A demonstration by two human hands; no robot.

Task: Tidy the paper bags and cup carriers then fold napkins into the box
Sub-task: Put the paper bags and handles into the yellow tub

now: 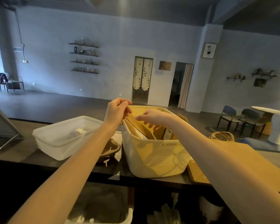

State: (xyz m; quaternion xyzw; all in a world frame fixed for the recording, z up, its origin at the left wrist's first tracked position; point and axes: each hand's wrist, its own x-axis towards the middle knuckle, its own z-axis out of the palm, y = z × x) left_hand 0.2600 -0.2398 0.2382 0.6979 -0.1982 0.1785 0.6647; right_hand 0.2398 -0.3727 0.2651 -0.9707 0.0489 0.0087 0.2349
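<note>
Fingers (pixel 125 105) of left hand (pixel 116 110) pinching paper bags (pixel 137 126) upright at bin (pixel 152 152) rim, 12 o'clock, for sorting. Right hand (pixel 152 118) loosely spread above, holding nothing. Napkin box (pixel 63 138) at 9 o'clock.

Small dark printed mark, perhaps a "6", on a white card (pixel 169 132) inside the translucent plastic tub (pixel 152 152), otherwise nothing legible

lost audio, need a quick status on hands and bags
Left hand pinching a paper bag in the bin. Right hand open over it. Nothing blocking.
</note>
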